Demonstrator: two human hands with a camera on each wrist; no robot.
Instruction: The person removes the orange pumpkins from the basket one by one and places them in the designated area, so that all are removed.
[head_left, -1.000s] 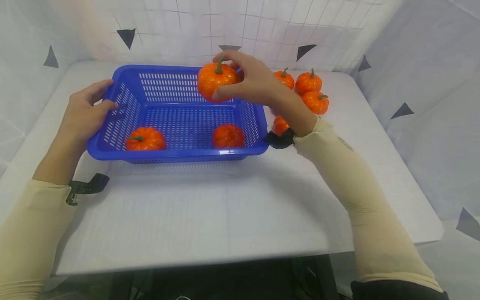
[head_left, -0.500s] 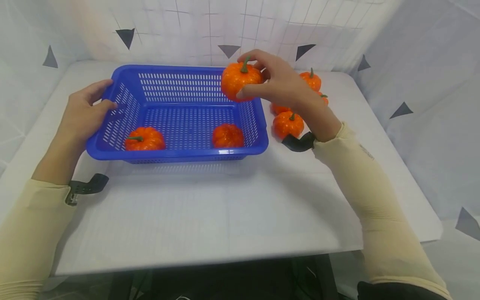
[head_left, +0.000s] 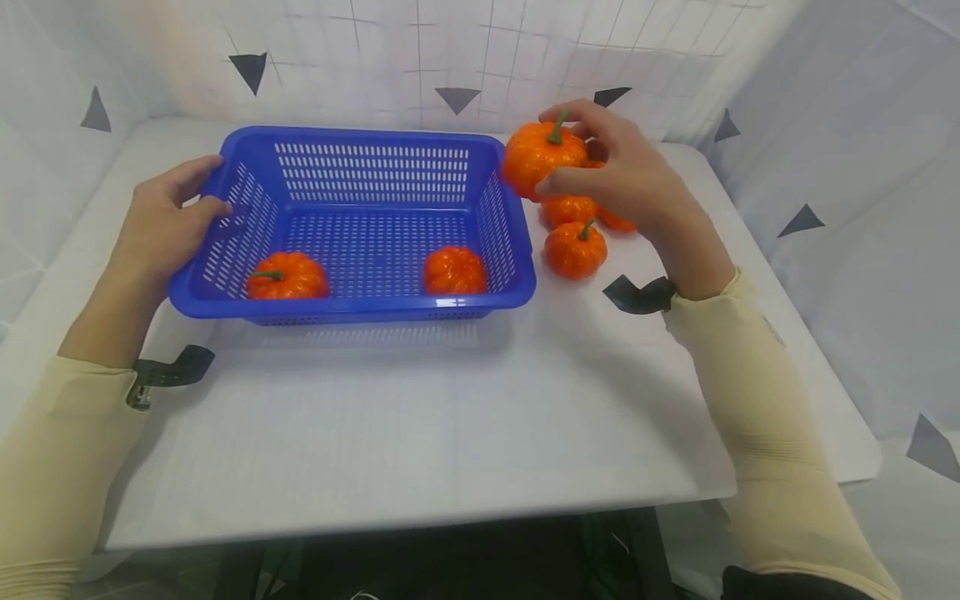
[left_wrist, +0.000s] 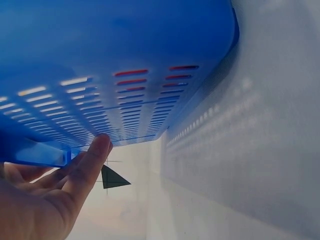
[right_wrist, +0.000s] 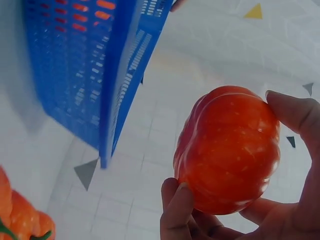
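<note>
In the head view my right hand [head_left: 626, 171] grips a small orange pumpkin [head_left: 542, 158] with a green stem, held up beyond the basket's right end. The right wrist view shows the same pumpkin [right_wrist: 230, 150] from below, pinched between thumb and fingers. My left hand [head_left: 165, 217] holds the left end of a blue plastic basket [head_left: 356, 310] by its rim. Inside the basket lie two pumpkins, one near the front left [head_left: 288, 277] and one near the front right [head_left: 455, 271]. Some of the left fingers [left_wrist: 92, 162] lie against the slotted end wall in the left wrist view.
Right of the basket several more pumpkins sit close together, the front pumpkin [head_left: 576, 250] in plain sight and others partly behind my right hand. All stands on a white-covered table [head_left: 420, 433]. Behind it hangs a white sheet [head_left: 450, 50] with dark triangles.
My right hand has carried the pumpkin to the right, from over the basket to beyond its right rim. The left hand and the two pumpkins in the basket have stayed put.
</note>
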